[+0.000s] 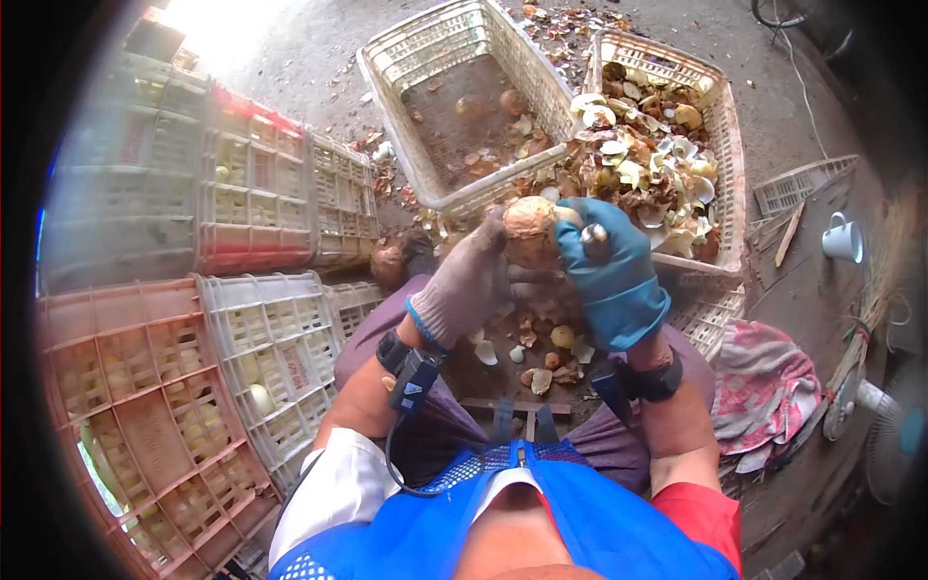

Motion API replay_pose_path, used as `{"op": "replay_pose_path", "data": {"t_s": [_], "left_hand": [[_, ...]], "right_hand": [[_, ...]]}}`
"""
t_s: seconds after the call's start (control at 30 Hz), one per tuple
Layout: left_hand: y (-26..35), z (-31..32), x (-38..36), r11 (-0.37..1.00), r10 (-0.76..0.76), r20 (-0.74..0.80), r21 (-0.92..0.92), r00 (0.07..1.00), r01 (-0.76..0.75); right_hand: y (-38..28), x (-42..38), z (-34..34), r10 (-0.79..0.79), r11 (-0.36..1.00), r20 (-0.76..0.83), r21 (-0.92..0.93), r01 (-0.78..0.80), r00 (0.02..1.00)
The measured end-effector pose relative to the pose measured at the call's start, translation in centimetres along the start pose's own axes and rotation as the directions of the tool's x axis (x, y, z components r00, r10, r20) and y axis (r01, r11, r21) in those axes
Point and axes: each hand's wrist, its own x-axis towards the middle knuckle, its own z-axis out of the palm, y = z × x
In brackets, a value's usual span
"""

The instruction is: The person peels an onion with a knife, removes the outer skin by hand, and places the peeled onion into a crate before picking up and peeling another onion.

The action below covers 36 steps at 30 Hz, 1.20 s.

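Note:
My left hand (469, 280), in a pale knit glove, is closed round a brown-skinned onion (531, 219) above my lap. My right hand (611, 275), in a blue rubber glove, is closed against the onion's right side. From its fist sticks the rounded grey end of a small hand tool (594, 234); the rest of that tool is hidden by the fingers. Beyond my hands, a crate (730, 126) is heaped with onion skins and cut pieces (643, 174). Peel scraps and small onions (562, 336) lie on the ground between my knees.
A mostly bare crate (372, 82) with a few onions in it stands ahead. Stacked crates (253, 174) of pale onions line my left side. To the right are a light-blue mug (843, 239), a pink-and-white cloth (764, 382), a wooden stick (790, 235) and a fan (894, 435).

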Motion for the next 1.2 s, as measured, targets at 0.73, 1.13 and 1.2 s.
{"op": "replay_pose_path", "data": {"t_s": [0.73, 1.13, 1.2], "left_hand": [[2.9, 1.3, -0.2, 0.573, 0.602, -0.106, 0.747, 0.792, -0.336], [3.6, 0.6, -0.1, 0.430, 0.741, -0.064, 0.810, 0.668, -0.399], [3.8, 0.3, -0.1, 0.418, 0.747, -0.057, 0.815, 0.662, -0.401]], "right_hand": [[-0.5, -1.5, -1.3, 0.486, 0.845, 0.427, -0.006, -0.536, 0.762], [-0.5, -1.9, -1.6, 0.494, 0.842, 0.426, -0.018, -0.539, 0.758], [-0.6, -1.8, -1.4, 0.500, 0.840, 0.407, -0.011, -0.543, 0.764]]}}
